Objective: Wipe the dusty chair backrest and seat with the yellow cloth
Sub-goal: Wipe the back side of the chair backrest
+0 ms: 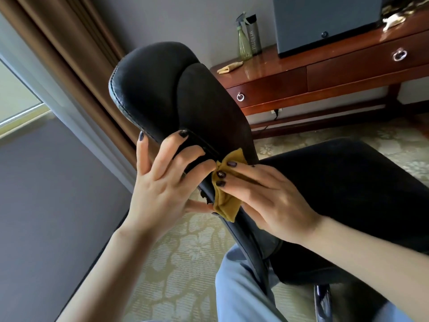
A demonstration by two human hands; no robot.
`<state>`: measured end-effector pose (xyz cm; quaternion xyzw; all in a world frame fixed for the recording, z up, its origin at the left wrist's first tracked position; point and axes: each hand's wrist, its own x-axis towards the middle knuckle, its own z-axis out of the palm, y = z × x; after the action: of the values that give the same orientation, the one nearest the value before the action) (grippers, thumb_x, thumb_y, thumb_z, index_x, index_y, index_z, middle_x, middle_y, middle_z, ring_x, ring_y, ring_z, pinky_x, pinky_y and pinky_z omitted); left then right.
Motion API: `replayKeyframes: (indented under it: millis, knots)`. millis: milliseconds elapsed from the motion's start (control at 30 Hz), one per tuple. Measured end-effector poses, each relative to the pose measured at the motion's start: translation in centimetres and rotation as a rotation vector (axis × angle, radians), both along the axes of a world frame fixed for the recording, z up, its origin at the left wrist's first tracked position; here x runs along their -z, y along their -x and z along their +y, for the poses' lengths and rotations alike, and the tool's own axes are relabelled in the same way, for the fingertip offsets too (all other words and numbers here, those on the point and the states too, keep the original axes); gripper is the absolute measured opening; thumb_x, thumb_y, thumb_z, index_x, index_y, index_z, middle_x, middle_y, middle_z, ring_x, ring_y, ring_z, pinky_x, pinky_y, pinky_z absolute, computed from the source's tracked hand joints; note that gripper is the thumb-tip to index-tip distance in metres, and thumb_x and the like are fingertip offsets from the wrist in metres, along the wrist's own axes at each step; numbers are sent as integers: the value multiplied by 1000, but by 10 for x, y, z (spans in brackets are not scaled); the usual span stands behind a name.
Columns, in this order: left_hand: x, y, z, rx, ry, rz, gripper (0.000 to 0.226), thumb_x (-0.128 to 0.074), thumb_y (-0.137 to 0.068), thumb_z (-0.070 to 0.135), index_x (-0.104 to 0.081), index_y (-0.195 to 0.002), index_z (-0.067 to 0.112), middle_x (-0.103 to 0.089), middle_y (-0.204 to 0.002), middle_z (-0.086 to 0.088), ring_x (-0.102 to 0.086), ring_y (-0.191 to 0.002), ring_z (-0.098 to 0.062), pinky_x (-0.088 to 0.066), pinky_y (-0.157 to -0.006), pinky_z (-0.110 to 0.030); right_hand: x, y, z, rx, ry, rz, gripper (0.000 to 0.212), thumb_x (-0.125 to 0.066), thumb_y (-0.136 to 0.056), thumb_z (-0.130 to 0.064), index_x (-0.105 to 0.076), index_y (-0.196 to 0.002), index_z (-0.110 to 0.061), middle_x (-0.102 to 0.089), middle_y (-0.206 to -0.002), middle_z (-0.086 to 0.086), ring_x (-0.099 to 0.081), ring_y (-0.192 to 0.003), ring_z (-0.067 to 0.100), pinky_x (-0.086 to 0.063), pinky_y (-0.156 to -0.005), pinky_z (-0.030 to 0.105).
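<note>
The black leather chair backrest [167,89] rises in the middle of the view, with the dark seat [348,194] to its right. My left hand [162,182] holds the backrest's lower edge, fingers spread over the front and thumb underneath. My right hand [267,196] presses the crumpled yellow cloth [226,203] against the lower backrest, its fingers lying over the cloth. Part of the cloth is hidden under that hand.
A glossy wooden desk [325,73] with ring-pull drawers stands behind the chair, bearing a green spray bottle [245,40], a grey bottle [254,33], a second cloth [229,67] and a dark box [325,22]. Brown curtain [76,66] at left; patterned carpet [185,263] below; my blue trouser leg [243,293] by the chair.
</note>
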<state>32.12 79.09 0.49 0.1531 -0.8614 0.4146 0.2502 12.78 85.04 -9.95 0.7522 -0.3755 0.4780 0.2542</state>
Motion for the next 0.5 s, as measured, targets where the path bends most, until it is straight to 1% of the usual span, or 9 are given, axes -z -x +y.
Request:
replayKeyframes:
  millis: [100,200,267,333,400,500]
  knots:
    - [2,0,-6,51,5,31,63,-46,-77,73,-52,-111,20,-42,-115,-3,-22,-130,-23,-8,-110,-53,9,-7,-5,-47,-29,-64,33,-44,-99,-7,-43,-132,-10,-44,-141,-2,-36,-138,13,-31,-112,32]
    - [5,-1,-12,87,27,44,65,-50,-73,74,-53,-109,20,-43,-115,-3,-24,-130,-23,-13,-106,-56,18,-9,-6,-71,-27,-108,30,-41,-101,-11,-44,-130,-12,-43,-139,-6,-35,-138,8,-33,-111,31]
    - [5,-1,-14,116,33,52,67,-52,-70,73,-54,-109,19,-44,-114,-4,-25,-129,-23,-13,-107,-56,25,-9,-6,-68,-11,-96,28,-45,-100,-10,-47,-128,-13,-46,-138,-7,-39,-135,9,-35,-109,31]
    - [6,-2,-15,130,32,56,67,-55,-71,73,-55,-108,18,-44,-114,-4,-25,-128,-23,-14,-106,-57,33,-6,-6,-58,-5,-64,27,-51,-97,-8,-51,-124,-12,-52,-131,-3,-45,-131,10,-38,-108,33]
    - [6,-3,-16,130,37,56,67,-55,-72,73,-54,-108,17,-44,-114,-4,-25,-129,-24,-15,-106,-57,43,-3,-5,-39,-6,-35,28,-55,-94,-8,-53,-122,-12,-55,-126,-3,-49,-127,11,-39,-108,33]
    - [7,-3,-18,140,35,62,63,-50,-77,71,-54,-108,16,-45,-114,-5,-25,-129,-25,-15,-106,-57,55,-1,-5,-16,-9,-12,27,-54,-95,-9,-53,-122,-13,-56,-125,-3,-52,-124,10,-41,-106,33]
